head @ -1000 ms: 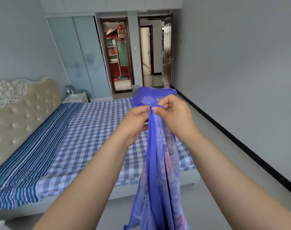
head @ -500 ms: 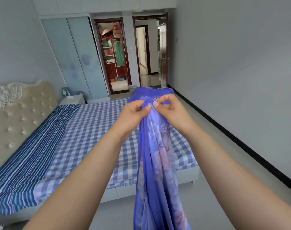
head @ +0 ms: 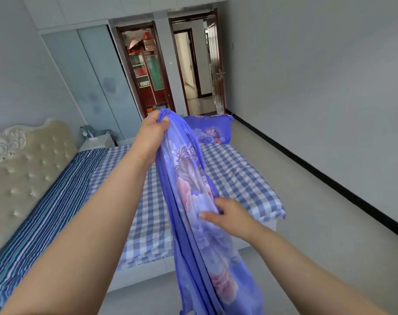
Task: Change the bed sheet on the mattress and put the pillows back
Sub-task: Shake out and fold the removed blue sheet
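From the head view, the person stands at the foot of the bed (head: 227, 178), arms stretched out over it. The left hand (head: 152, 130) is raised high, thumb and fingers pinching the gathered top edge of a blue floral sheet (head: 193, 201). The right hand (head: 227, 215) sits lower and well apart from the left, fingers curled into a fold of the same sheet partway down. The sheet hangs bunched between the two hands and trails on down toward the floor in front of the bed. A checked cover (head: 238, 176) lies over the mattress, with a striped one (head: 45, 212) nearer the padded headboard (head: 23, 160). A matching blue floral pillow (head: 210, 130) rests on the far corner of the bed.
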The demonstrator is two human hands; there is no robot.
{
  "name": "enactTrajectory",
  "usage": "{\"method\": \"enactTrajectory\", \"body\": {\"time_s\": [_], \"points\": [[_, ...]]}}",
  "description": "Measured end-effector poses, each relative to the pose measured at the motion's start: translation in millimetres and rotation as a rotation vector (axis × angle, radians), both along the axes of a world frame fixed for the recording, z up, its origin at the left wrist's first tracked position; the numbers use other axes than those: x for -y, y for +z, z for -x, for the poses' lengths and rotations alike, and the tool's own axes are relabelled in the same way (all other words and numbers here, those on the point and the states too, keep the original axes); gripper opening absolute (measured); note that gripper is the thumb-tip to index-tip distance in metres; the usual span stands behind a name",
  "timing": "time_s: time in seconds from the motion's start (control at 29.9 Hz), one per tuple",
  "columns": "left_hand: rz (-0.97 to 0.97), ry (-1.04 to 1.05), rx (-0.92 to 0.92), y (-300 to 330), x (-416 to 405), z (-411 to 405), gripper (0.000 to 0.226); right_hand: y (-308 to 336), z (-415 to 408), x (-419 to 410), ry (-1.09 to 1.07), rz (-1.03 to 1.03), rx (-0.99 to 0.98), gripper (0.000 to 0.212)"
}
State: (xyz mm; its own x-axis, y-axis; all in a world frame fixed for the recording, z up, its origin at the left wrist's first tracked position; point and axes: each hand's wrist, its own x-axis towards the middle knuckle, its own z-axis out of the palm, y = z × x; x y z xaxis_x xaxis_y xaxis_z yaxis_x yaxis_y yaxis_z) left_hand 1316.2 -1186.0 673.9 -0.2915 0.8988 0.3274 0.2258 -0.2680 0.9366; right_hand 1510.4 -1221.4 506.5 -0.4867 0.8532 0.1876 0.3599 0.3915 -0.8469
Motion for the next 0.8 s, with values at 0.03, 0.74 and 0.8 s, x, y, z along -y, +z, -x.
{"method": "enactTrajectory", "body": {"time_s": [0.03,0.74,0.8], "points": [[-0.004,0.015,-0.016,1,-4,1,0.026,-6,-2,2,0.048,0.019,0.151,0.042],[0.020,-0.293,0.229,28,-37,1,0.037,-91,-25,-29,-0.219,0.153,0.153,0.022],[0.092,-0.427,0.227,25,-29,-1,0.047,-84,-18,-30,-0.191,0.130,0.087,0.031]]}}
